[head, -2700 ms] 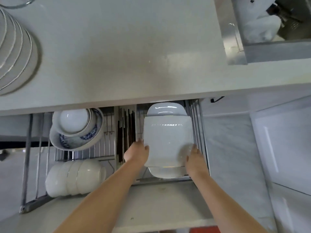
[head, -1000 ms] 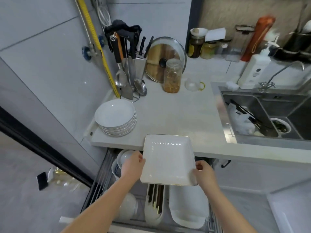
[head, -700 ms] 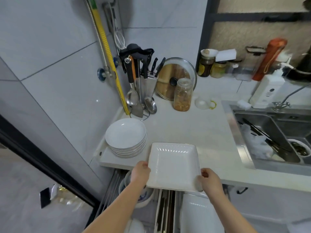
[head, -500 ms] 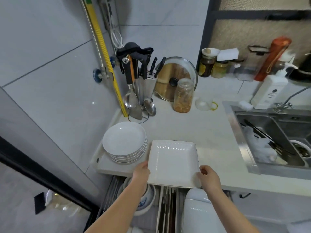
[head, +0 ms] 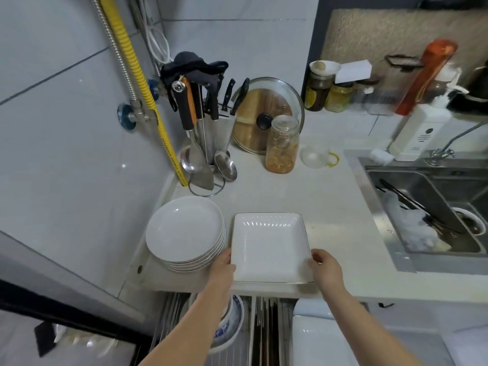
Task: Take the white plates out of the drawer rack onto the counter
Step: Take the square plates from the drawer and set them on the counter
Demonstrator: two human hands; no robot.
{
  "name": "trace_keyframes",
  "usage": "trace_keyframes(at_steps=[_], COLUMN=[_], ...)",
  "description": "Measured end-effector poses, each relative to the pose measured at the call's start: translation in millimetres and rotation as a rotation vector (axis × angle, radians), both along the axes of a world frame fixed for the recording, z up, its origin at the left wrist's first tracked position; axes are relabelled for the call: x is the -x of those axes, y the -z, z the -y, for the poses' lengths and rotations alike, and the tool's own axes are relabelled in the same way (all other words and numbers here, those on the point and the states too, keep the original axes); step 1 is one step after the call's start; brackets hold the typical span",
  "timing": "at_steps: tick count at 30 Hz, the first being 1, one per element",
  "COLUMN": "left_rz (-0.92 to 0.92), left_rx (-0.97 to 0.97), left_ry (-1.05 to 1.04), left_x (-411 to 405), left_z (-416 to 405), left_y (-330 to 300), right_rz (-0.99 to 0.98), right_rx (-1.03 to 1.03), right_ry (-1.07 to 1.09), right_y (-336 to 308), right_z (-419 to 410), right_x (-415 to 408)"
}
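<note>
1. The left hand (head: 223,265) gripped the near-left edge of the square white plate (head: 269,247), fingers curled around the rim.
2. The right hand (head: 326,268) held the near-right corner, thumb on top.
3. Between both hands the plate sat over the table (head: 330,202), close to its front edge; whether it touched the surface, I couldn't tell.
4. Just left of the left hand stood a stack of round white plates (head: 184,228).
5. Below the wrists, the drawer rack (head: 261,331) was open, another white plate (head: 330,339) under the right forearm.
</note>
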State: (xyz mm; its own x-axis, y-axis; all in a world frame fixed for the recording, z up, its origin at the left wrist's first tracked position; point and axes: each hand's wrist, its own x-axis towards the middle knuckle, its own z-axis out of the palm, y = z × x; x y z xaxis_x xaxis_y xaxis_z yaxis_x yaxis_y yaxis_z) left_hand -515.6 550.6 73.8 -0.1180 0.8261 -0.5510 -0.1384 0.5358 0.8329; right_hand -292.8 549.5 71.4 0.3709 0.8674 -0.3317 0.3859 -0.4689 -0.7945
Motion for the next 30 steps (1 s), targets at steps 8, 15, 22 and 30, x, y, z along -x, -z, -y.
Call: trace_keyframes(at_steps=[8,15,22,30], left_rz=[0.020,-0.050,-0.266,-0.381], left_rx=[-0.010,0.052,0.026,0.166], left_ry=[-0.045,-0.136,-0.100,0.340], left_x=[-5,-9,-26,-77], left_z=[-2,13,81,155], left_y=[1,4,26,91], right_rz=[-0.004,0.012,-0.079,-0.032], right_rx=[0.001,0.061,0.024,0.319], right_ry=[-0.025,-0.152,-0.217,-0.268], right_y=[7,2,8,83], right_z=[-1,18,71,175], right_x=[4,-4,-24,-76])
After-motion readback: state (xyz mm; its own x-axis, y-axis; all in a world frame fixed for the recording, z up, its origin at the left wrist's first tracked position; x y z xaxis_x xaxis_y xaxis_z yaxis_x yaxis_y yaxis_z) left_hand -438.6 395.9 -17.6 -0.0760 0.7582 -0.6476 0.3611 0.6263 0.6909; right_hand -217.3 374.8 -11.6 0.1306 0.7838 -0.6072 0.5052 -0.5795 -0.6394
